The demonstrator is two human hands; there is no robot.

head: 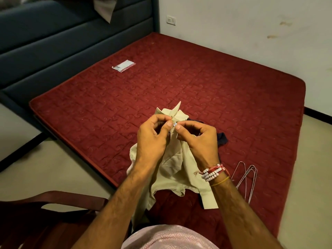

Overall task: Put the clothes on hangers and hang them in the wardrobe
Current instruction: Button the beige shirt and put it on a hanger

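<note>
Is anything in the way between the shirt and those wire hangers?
Nothing on the mattress blocks it. The left hand and right hand pinch the shirt at a button; the hangers lie just to its right. The wardrobe isn't in view.

One cream shirt (pixel 173 169), one dark garment (pixel 222 139). One packet (pixel 124 65) at eleven o'clock. Perhaps three wire hangers (pixel 245 177) at four o'clock.

shirt (pixel 177 169): matt cream cloth | mattress (pixel 206 83): quilted red fabric | hangers (pixel 246 178): thin shiny metal wire
</note>
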